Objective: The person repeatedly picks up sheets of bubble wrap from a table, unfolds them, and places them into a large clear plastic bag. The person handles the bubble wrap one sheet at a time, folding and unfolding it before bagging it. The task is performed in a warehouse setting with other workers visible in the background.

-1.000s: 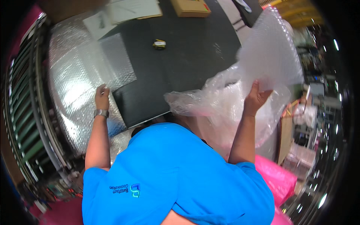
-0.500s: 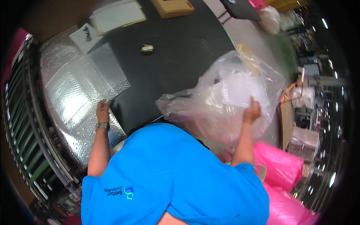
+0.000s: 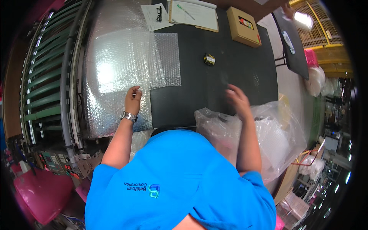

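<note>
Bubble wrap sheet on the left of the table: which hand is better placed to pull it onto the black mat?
Left. The left hand already rests on the bubble wrap sheet, at the black mat's edge. The right hand hovers open above the mat, near the clear plastic bag.

A black worktable (image 3: 230,69) fills the middle. Green conveyor rollers (image 3: 42,76) run along the left; yellow mesh fencing (image 3: 326,23) stands far right.

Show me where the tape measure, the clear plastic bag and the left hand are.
tape measure (image 3: 209,59), head view, middle of its yellow and black case
clear plastic bag (image 3: 276,142), head view, its crumpled side wall
left hand (image 3: 133,100), head view, back of the hand
</note>
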Demonstrator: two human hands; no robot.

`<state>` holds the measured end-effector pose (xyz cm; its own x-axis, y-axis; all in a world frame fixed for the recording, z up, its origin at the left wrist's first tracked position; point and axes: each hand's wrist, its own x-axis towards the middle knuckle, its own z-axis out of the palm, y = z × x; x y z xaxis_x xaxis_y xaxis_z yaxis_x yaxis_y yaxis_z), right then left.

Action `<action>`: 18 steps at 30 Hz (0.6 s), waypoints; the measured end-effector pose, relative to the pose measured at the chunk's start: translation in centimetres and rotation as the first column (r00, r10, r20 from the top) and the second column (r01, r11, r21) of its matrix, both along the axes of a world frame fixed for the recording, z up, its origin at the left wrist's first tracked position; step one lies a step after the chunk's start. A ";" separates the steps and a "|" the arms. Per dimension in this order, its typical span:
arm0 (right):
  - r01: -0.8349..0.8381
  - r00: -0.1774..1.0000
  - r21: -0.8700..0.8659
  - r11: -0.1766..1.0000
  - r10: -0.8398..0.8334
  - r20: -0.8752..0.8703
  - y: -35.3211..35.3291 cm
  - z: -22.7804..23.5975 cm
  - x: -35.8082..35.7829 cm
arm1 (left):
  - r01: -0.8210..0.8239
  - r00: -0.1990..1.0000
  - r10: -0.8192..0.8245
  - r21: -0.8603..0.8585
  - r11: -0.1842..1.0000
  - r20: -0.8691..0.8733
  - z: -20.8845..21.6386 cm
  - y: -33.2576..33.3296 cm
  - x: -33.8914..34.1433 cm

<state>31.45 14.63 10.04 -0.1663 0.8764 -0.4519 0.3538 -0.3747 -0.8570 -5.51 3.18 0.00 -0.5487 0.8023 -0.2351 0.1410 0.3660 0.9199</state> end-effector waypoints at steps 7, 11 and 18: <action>0.093 0.995 -0.337 0.937 -0.080 0.053 9.0 -14.5 -16.6 | -0.032 0.830 0.061 0.063 0.998 -0.555 2.1 2.7 -4.4; -0.075 0.991 -0.546 0.834 0.003 -0.132 8.9 -14.6 -22.4 | -0.113 0.629 0.060 -0.015 0.993 -0.775 1.1 4.6 -8.2; -0.376 0.688 -0.189 0.907 0.137 -0.712 5.3 -8.1 -26.9 | 0.121 0.818 -0.215 -0.206 0.971 -0.533 1.2 7.6 -4.3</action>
